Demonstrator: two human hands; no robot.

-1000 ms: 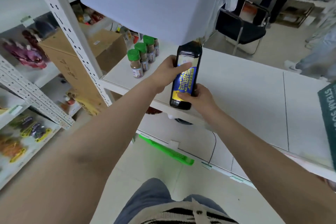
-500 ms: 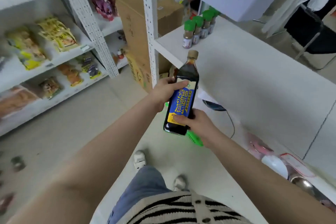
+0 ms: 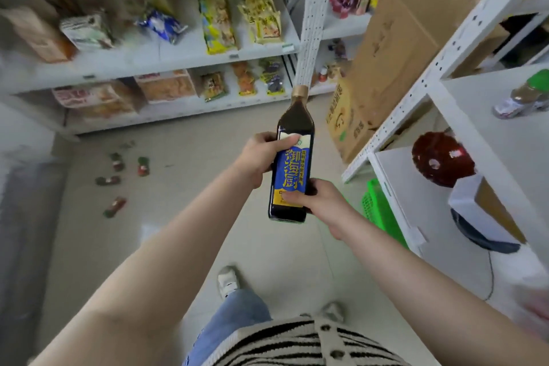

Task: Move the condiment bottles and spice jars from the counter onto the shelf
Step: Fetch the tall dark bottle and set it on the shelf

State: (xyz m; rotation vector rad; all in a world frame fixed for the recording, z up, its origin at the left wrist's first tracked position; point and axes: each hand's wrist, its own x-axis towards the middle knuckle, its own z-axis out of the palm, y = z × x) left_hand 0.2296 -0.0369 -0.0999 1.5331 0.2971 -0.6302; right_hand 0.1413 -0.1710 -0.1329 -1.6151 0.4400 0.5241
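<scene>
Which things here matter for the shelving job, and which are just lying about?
Part of the job:
- dark sauce bottle, held in the left hand and right hand
- spice jar with a green cap on the white counter
- snack shelf ahead

Just lying about:
- cardboard box
- green basket
- small packets on the floor
- red round thing

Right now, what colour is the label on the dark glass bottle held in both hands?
Blue with yellow characters, on the dark glass bottle; head view.
</scene>
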